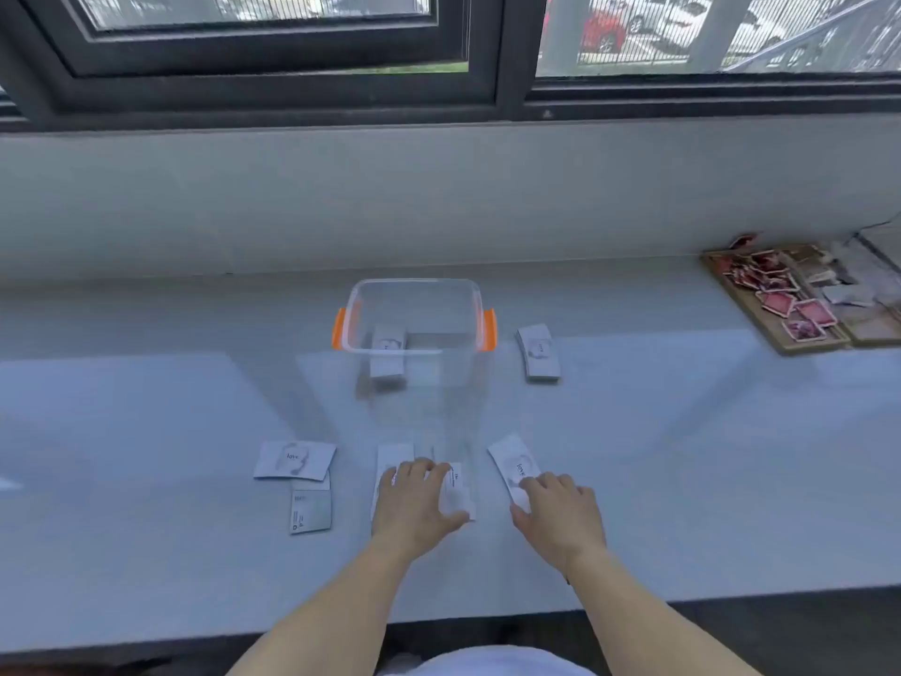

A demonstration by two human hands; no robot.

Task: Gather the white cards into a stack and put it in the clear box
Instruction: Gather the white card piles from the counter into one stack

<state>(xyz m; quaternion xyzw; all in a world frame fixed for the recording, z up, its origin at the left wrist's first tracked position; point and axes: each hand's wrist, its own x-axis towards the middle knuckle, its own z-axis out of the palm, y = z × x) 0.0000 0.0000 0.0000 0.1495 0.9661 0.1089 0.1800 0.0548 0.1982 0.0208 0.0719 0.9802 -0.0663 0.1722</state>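
With both hands flat and fingers spread, the left hand [414,500] pressing cards [392,463] at 6 o'clock from the box [414,304] and the right hand [560,509] another, thin cards may slide instead of lifting.

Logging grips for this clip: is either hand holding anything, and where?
Nothing is lifted. The left hand and right hand each press flat on a white card lying on the table.
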